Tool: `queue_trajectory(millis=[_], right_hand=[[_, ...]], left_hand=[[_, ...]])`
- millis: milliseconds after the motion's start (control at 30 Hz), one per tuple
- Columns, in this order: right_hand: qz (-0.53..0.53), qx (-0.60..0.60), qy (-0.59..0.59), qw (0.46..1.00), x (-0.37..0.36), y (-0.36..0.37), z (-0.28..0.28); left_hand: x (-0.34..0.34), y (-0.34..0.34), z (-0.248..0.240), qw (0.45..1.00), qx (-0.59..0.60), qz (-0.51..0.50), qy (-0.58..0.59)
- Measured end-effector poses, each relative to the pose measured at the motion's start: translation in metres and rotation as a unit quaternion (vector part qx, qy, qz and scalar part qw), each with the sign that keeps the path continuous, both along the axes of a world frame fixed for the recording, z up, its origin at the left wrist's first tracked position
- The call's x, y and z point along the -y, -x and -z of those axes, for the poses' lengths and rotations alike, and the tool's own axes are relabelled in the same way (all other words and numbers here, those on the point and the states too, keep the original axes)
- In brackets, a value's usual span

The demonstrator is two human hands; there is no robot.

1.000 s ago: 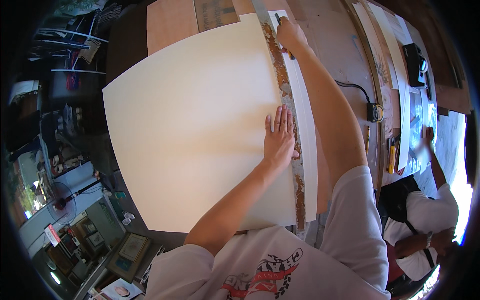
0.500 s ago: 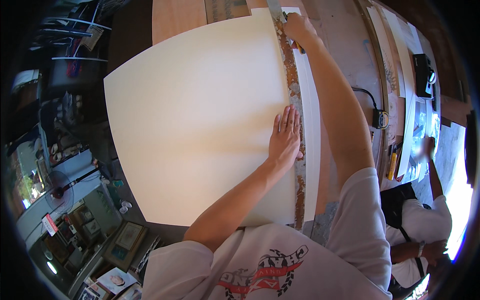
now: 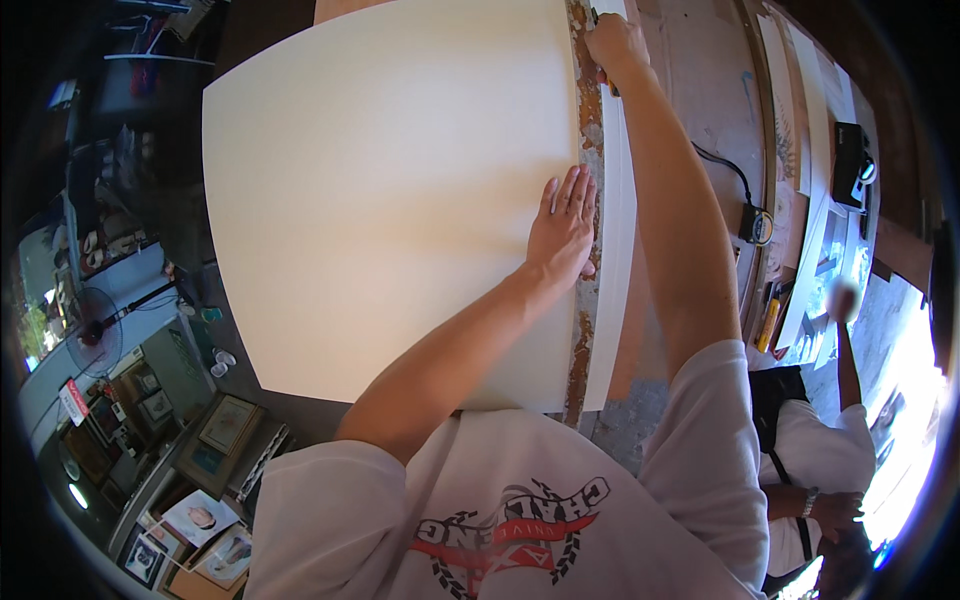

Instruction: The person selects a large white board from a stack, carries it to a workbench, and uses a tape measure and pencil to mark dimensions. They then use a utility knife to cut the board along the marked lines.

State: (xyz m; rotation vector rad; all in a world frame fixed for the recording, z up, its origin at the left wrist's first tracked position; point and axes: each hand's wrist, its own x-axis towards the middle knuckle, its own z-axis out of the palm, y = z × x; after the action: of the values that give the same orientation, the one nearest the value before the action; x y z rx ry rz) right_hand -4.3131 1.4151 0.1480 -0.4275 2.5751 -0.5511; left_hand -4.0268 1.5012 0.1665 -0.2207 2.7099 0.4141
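Note:
A large cream-white board (image 3: 380, 200) lies in front of me, with a long, worn metal straightedge (image 3: 591, 135) along its right side, its surface patched with rust-brown. My left hand (image 3: 562, 225) presses flat on the board and straightedge, fingers stretched forward and thumb by the straightedge's right edge. At the far end, my right hand (image 3: 618, 45) is closed around what looks like a utility knife (image 3: 613, 88), close against the straightedge's right edge. Only a small orange-and-dark end of it shows below the fist; its blade is hidden. A narrow strip of white board (image 3: 617, 200) shows right of the straightedge.
Right of the board, a tape measure (image 3: 757, 225) and a yellow-handled tool (image 3: 768, 325) lie near long strips and a black box (image 3: 852, 165). Another person (image 3: 820, 440) works at the right. A fan (image 3: 92, 330) and framed pictures (image 3: 232, 423) are at left.
My view has shifted, so the board and straightedge sit higher in the picture. My right hand has come slightly nearer along the straightedge; my left hand stays flat in place.

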Motion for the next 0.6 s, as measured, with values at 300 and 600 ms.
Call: queue_trajectory(millis=[300,600], right_hand=[[-0.036,-0.108,0.042,0.993,-0.056,-0.063,0.010],[0.015,-0.050,0.040,0.998,-0.126,-0.154,-0.016]], left_hand=[[0.003,-0.004,0.001,1.000,-0.020,0.006,0.011],[0.004,-0.008,0.003,0.998,-0.045,0.010,0.032]])
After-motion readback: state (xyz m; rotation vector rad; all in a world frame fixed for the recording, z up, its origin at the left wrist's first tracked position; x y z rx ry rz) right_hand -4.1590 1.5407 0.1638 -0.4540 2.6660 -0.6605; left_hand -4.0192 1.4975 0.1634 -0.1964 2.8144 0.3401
